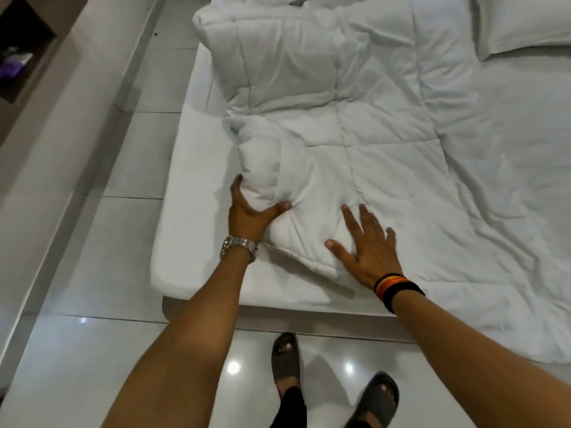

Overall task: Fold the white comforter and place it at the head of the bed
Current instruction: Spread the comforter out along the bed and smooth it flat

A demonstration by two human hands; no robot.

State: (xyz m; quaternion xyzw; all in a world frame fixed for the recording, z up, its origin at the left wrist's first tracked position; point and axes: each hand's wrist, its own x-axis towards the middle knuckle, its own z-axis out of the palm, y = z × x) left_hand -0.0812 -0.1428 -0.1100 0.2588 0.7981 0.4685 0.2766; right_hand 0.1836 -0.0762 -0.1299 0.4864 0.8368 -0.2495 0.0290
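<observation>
The white quilted comforter point(333, 125) lies in a long, partly folded strip along the left side of the bed point(185, 168), bunched higher at its far end. My left hand point(251, 216), with a metal watch on the wrist, grips the strip's near left edge, thumb pressed into the fabric. My right hand point(366, 245), with striped bands on the wrist, rests flat on the near end with fingers spread.
A white pillow point(522, 23) lies at the far right, at the head of the bed. Glossy white floor tiles point(102, 242) run along the bed's left side and foot. My sandalled feet point(287, 362) stand at the bed's edge. A dark wall niche point(21, 50) is at upper left.
</observation>
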